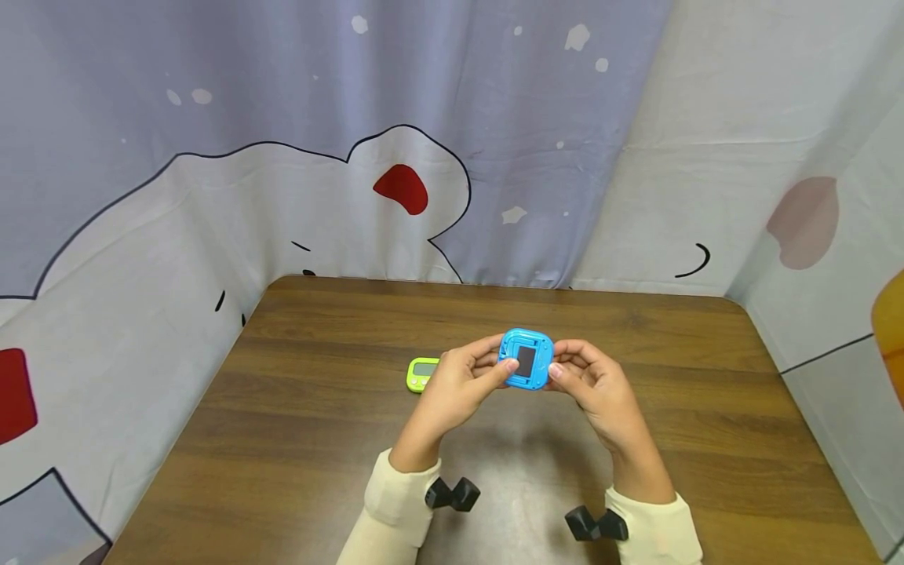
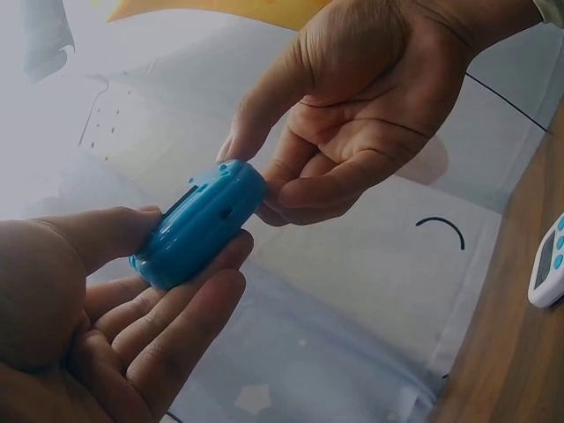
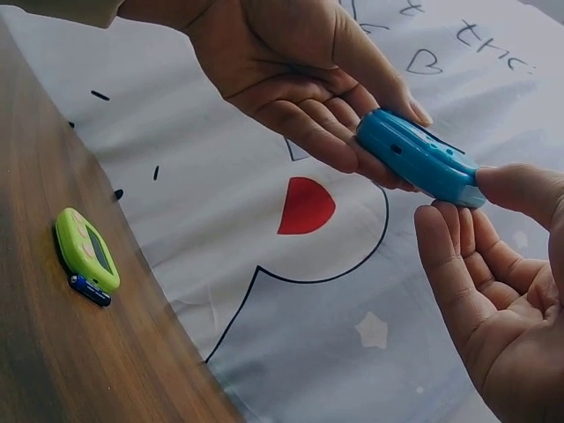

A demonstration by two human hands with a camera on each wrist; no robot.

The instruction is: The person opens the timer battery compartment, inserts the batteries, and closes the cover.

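Both hands hold a small blue device [image 1: 541,362] with rounded corners and a dark rectangle in its face, raised above the table. My left hand [image 1: 452,388] pinches its left side, the thumb on the face and fingers behind. From the other side, my right hand [image 1: 600,392] pinches the right edge between thumb and fingers. In the left wrist view the blue device [image 2: 198,229] appears edge-on, showing a small dark opening. A green device [image 1: 422,370] with a grey screen lies on the table, partly hidden by my left hand.
The wooden table [image 1: 297,439] meets a patterned cloth [image 1: 537,157] behind and at the sides. In the right wrist view a dark blue battery [image 3: 90,289] lies against the green device. A white device [image 2: 548,264] with blue buttons shows at the left wrist view's edge.
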